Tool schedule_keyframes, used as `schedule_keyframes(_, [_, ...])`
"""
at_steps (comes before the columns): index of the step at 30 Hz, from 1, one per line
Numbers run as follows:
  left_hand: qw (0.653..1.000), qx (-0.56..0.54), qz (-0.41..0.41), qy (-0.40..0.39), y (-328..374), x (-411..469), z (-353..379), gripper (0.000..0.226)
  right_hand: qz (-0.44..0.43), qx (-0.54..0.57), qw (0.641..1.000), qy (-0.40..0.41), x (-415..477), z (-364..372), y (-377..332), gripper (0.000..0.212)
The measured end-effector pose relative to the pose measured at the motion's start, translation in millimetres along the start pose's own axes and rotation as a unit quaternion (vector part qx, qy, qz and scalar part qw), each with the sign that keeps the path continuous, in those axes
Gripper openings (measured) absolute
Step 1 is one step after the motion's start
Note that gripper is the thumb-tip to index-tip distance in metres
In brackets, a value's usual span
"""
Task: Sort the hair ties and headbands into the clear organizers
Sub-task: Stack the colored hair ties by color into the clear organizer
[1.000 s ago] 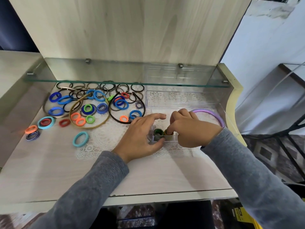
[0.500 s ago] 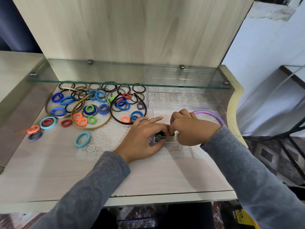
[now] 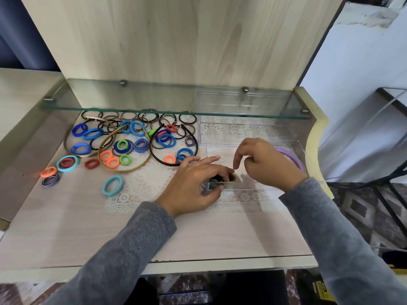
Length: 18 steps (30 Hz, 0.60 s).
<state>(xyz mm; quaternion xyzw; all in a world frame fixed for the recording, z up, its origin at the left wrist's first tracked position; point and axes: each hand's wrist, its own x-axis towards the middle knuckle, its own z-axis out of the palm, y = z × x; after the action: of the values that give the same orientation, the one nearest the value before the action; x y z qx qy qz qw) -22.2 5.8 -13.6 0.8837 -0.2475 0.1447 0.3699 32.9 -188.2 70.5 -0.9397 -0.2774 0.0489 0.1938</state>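
Observation:
A small clear organizer (image 3: 239, 186) lies on the lace mat in front of me, with dark hair ties (image 3: 217, 178) standing in its left end. My left hand (image 3: 193, 183) grips that left end, thumb on the front wall and fingers curled over the ties. My right hand (image 3: 266, 164) hovers just above and to the right of it, fingers loosely curled and holding nothing. A purple headband (image 3: 294, 158) lies in a larger clear organizer (image 3: 242, 133) behind my right hand. Several loose coloured hair ties (image 3: 123, 148) and a gold headband (image 3: 141, 167) lie at the left.
A glass shelf (image 3: 154, 104) overhangs the back of the desk, carrying another clear organizer (image 3: 240, 100). A black headband (image 3: 161, 161) and a bronze headband (image 3: 67, 146) lie among the ties. A teal tie (image 3: 112, 185) lies alone near the mat's left edge. The desk's front edge (image 3: 220, 260) is close.
My right hand has lifted off the small organizer and drawn back to the right. My left hand's fingers have closed over the ties in its left end.

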Motion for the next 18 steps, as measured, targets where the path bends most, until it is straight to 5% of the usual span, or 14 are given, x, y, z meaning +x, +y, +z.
schedule_keyframes(6, [1.0, -0.008, -0.001, 0.003, 5, 0, -2, 0.027, -0.023, -0.076, 0.991, 0.108, -3, 37, 15, 0.027])
schedule_keyframes(18, [0.988, 0.153, -0.017, 0.005, 3, 0, 4, 0.042, -0.096, -0.052, 0.987, 0.121, -1, 47, 22, 0.036])
